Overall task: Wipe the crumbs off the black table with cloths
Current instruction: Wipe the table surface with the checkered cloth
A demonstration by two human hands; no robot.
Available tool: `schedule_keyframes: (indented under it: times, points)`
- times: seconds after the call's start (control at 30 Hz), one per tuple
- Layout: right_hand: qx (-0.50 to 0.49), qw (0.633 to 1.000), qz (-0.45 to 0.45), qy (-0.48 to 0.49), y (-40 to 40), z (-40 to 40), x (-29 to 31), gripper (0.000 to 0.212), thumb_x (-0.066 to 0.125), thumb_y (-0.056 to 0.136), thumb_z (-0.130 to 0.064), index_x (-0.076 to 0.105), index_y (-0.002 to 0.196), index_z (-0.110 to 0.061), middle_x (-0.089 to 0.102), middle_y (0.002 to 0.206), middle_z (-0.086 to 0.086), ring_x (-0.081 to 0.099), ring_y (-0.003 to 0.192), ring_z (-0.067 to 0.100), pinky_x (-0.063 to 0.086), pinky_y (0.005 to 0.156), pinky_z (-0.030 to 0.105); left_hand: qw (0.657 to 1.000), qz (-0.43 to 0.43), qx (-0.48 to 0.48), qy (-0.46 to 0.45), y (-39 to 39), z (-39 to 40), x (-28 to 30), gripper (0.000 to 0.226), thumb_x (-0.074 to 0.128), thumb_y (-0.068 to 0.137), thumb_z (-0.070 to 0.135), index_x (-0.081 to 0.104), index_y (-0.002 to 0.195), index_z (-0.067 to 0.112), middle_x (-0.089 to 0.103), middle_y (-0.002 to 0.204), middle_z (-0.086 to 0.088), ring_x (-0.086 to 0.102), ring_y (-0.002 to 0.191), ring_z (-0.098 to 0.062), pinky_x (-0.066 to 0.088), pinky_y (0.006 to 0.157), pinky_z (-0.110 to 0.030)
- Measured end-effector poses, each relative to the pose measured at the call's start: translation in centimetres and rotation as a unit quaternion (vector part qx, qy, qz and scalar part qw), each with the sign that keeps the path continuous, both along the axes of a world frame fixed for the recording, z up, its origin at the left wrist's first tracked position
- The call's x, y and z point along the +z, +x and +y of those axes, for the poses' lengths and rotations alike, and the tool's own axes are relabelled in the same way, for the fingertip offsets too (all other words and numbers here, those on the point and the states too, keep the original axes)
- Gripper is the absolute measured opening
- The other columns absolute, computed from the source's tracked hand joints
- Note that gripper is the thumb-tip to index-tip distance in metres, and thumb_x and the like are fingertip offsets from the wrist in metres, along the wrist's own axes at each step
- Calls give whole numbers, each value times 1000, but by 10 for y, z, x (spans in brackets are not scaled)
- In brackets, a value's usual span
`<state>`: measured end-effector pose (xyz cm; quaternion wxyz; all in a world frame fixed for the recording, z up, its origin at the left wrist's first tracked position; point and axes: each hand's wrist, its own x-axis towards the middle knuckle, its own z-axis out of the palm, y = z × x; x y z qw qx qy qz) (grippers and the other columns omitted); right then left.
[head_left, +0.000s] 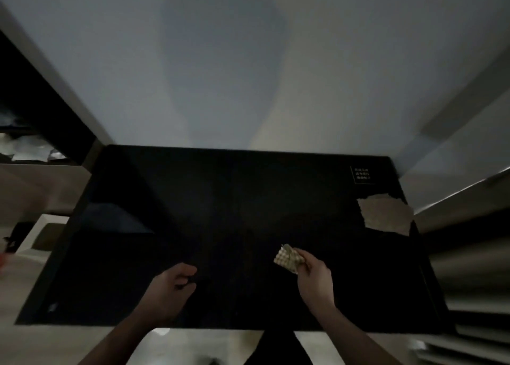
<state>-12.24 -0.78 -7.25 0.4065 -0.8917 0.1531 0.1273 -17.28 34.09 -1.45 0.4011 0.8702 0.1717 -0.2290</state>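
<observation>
The black counter (193,199) has one small sign (362,175) on it. It sits near the far right corner, at about 1 o'clock. It is a thin white square outline with three short rows of tiny white letters inside. The letters are too small and too blurry to read. No other words, numbers or brand names can be read anywhere else in the dim picture.
</observation>
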Motion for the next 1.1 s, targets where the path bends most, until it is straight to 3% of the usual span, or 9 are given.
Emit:
schedule_keyframes:
  times: [0.2,0.3,0.4,0.6,0.7,0.8,0.87,0.97,1.1]
  points:
    - [-48,996,-66,46,29,37,37,44,53,101,-8,64,139,-28,71,124,-8,67,107,6,56,94,26,1000,-7,26,1,7,47,6,30,74,86,16,67,111,32,71,106,8,68,100,-7,49,78,-15]
    - [-61,993,-70,76,68,55,45,40,53,104,-18,62,140,-32,70,124,-11,69,101,0,55,84,16,998,-8,57,10,17,68,3,31,75,85,16,66,107,36,70,108,9,67,103,-8,52,83,-22]
    - [-40,989,-123,74,109,81,47,39,58,103,-24,62,142,-27,69,134,-10,63,122,4,49,111,31,997,-10,71,24,27,86,4,33,74,86,18,66,114,33,68,110,11,65,106,-8,52,86,-25]
    - [48,974,-218,30,151,154,54,47,57,102,-8,59,146,-25,54,152,-10,45,143,8,32,123,28,995,-20,92,46,42,124,11,33,75,85,18,66,115,29,70,112,8,67,105,-11,53,90,-29]
    - [166,970,-175,-13,138,192,25,50,56,99,-9,58,146,-26,46,154,-15,40,146,6,25,124,24,994,-20,90,56,47,145,8,31,75,85,18,66,113,29,69,110,8,67,102,-10,52,90,-29]
    - [324,944,-57,-35,106,224,-4,50,54,103,-19,50,152,-20,33,167,-1,28,156,18,18,125,25,995,-7,82,50,48,170,1,31,74,85,16,66,113,28,68,108,7,67,105,-13,53,92,-30]
    - [371,927,0,-63,89,238,-14,56,54,104,-22,41,158,-17,22,171,5,16,159,19,16,126,28,997,11,72,39,47,192,-6,31,74,85,16,66,113,28,68,110,7,66,108,-13,53,91,-29]
    - [325,942,14,-84,81,258,-15,61,56,103,-20,35,160,-15,17,172,3,13,160,23,15,129,31,998,26,49,33,47,228,-14,31,72,87,17,67,116,27,67,111,9,65,108,-10,51,89,-26]
    - [143,986,29,-86,94,275,-20,67,60,98,-20,35,160,-17,23,170,5,19,158,24,22,128,33,998,36,18,39,50,275,-18,31,68,89,22,63,116,35,65,111,12,60,106,-4,49,84,-22]
